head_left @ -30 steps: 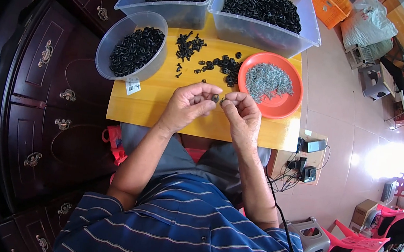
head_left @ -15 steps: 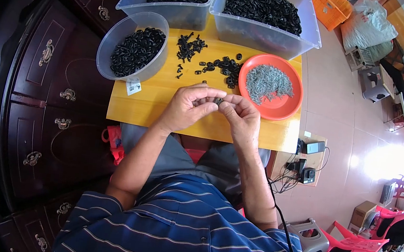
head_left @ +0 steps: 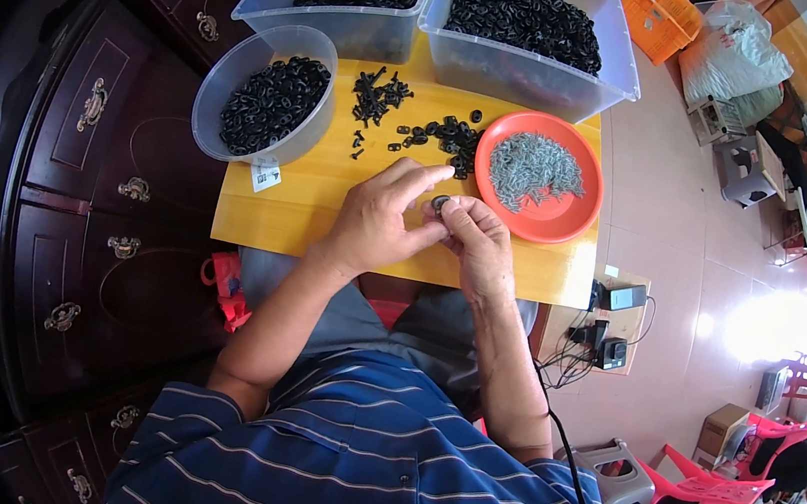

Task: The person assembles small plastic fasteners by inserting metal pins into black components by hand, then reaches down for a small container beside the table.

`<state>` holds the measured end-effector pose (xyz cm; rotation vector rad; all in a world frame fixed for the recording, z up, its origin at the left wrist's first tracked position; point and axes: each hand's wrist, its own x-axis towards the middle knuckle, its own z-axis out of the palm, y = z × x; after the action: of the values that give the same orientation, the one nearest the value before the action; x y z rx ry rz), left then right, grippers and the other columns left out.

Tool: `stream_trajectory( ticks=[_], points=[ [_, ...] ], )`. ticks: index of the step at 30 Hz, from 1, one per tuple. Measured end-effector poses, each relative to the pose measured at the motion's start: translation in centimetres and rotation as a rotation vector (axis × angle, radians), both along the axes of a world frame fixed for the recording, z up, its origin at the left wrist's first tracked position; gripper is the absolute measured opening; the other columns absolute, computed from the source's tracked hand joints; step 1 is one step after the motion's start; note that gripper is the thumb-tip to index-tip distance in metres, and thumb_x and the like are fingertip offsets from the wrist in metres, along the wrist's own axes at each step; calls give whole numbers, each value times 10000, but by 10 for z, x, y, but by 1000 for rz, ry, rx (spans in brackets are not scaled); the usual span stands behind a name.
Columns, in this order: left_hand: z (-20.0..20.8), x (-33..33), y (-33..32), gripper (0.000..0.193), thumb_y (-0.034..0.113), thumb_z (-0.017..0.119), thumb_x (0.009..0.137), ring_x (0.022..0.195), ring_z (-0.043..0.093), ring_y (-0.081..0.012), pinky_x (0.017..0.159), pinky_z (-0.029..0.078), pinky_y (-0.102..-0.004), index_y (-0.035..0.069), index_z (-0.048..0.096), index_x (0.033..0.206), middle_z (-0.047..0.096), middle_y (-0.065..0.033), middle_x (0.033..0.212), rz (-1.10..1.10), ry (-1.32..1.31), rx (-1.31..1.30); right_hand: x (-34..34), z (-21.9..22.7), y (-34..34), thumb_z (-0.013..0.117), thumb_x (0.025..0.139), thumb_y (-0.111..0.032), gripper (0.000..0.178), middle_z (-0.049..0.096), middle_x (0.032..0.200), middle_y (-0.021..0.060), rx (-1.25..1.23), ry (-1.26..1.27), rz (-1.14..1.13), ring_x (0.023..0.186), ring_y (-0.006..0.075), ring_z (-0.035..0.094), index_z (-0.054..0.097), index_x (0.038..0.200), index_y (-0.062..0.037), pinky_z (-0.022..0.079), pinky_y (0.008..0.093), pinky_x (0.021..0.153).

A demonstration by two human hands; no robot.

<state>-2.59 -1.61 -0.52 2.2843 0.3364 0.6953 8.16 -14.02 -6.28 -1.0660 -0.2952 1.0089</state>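
Head view, two hands (head_left: 380, 217) (head_left: 476, 249), one part (head_left: 439, 203), three tubs (head_left: 207, 117) (head_left: 364, 37) (head_left: 526, 74)

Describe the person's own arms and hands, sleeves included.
The left hand and right hand are gloveless, with no watch showing; forearms are bare below short blue sleeves with thin pale stripes. A black cable runs beside the right forearm.

Our tally

We count one left hand (head_left: 382, 219), one right hand (head_left: 481, 252), one held black part (head_left: 440, 203), two clear rectangular bins (head_left: 517, 63), one clear round tub (head_left: 229, 61), one red plate (head_left: 555, 222), two loose black piles (head_left: 373, 97), one yellow table (head_left: 271, 221) and one orange crate (head_left: 651, 23).
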Motion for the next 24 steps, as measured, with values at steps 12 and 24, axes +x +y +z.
stream_trajectory(
  ticks=[12,24],
  points=[
    [-20,2,-1,379,-6,790,790,822,692,-211,720,579,-319,3,675,1152,681,-118,1039,-48,-46,-23,-1,0,1,626,1016,-254,208,709,915,1,76,98,-54,788,50,602,703,1029,-61,482,230,752],
    [-16,1,5,273,43,778,800,797,706,-246,706,563,-339,18,698,1060,696,-111,948,-70,-46,-60,-3,-4,1,635,1003,-220,169,675,849,-18,67,79,-45,756,59,591,713,965,-75,486,238,743]
  ],
)
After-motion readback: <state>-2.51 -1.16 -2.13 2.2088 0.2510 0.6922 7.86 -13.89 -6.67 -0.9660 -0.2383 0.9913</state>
